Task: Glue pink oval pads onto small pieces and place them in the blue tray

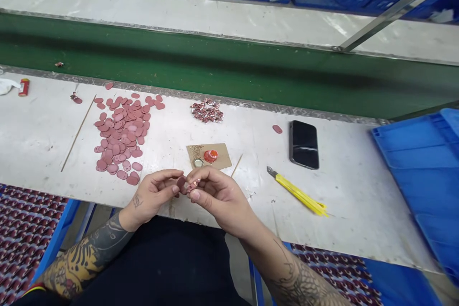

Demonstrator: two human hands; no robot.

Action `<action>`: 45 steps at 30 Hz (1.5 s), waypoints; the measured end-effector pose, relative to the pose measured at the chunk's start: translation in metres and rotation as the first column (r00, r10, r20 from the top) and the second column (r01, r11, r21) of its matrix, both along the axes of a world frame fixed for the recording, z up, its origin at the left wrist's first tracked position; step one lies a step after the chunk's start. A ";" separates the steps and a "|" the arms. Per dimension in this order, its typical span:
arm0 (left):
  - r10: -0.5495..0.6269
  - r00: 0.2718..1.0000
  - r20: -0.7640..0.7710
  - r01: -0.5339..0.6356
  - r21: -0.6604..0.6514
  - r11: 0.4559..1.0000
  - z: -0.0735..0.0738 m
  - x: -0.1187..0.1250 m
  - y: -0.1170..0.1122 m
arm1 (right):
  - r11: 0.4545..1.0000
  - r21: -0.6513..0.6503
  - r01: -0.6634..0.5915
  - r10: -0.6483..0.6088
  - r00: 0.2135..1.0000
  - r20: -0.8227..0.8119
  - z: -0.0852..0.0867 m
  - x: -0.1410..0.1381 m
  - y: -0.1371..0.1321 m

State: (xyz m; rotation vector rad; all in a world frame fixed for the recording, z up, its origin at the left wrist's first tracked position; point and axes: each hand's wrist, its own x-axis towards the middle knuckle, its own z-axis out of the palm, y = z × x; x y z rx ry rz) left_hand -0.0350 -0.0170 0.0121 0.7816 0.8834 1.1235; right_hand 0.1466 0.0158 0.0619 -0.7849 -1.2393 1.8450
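Near the front edge of the white table, my left hand (pixel 154 197) pinches a dull-red oval disc (pixel 181 183) between thumb and fingers. My right hand (pixel 222 198) is closed on a small shiny red-and-silver piece (pixel 193 185), held right up against the disc; whether the two are joined I cannot tell. Many similar oval discs (pixel 124 129) lie in a loose heap to the left. Beyond my hands is a small pile of shiny red-and-silver pieces (pixel 207 111). A brown card (pixel 223 155) just past my fingers carries tiny bits, a red cap (pixel 210 155) and a bottle cap (pixel 198 163).
On the right lie a yellow utility knife (pixel 299 194), a black phone (pixel 304 144) and a single disc (pixel 277 129). A blue crate (pixel 416 177) borders the table's right end. Behind runs a green conveyor belt (pixel 215 64). Trays of dark-red parts (pixel 27 229) sit below the front edge.
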 end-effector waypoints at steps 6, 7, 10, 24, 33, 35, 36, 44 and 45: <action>-0.053 0.990 -0.131 0.053 0.003 0.999 0.006 -0.001 0.000 | 0.999 -0.041 -0.028 0.030 0.998 0.056 -0.010 0.002 0.001; -0.060 0.987 -0.149 0.062 0.011 0.998 0.006 -0.003 0.000 | 0.999 -0.035 -0.038 0.040 0.997 0.068 -0.009 0.002 0.002; -0.076 0.984 -0.163 0.082 0.031 0.996 0.004 -0.007 0.003 | 0.996 0.019 -0.089 0.085 0.987 0.133 -0.005 0.004 0.003; -0.051 0.996 0.073 0.053 -0.019 0.998 0.010 -0.008 0.004 | 0.975 0.195 0.104 -0.152 0.956 0.251 -0.004 0.011 -0.007; -0.057 0.991 0.121 0.066 -0.067 0.996 0.010 -0.004 0.003 | 0.883 0.448 0.140 -0.332 0.861 0.386 -0.009 0.005 -0.012; -0.045 0.991 0.123 0.053 -0.068 0.996 0.009 -0.004 0.003 | 0.875 0.470 0.117 -0.333 0.851 0.407 -0.007 0.005 -0.011; -0.037 0.992 0.118 0.046 -0.073 0.996 0.009 -0.003 0.003 | 0.874 0.474 0.112 -0.332 0.848 0.413 -0.006 0.005 -0.011; -0.050 0.993 0.109 0.057 -0.067 0.996 0.006 -0.002 0.003 | 0.866 0.494 0.079 -0.316 0.852 0.418 -0.006 0.007 -0.009; -0.053 0.992 0.111 0.061 -0.063 0.996 0.006 -0.002 0.003 | 0.867 0.492 0.075 -0.313 0.852 0.421 -0.006 0.007 -0.009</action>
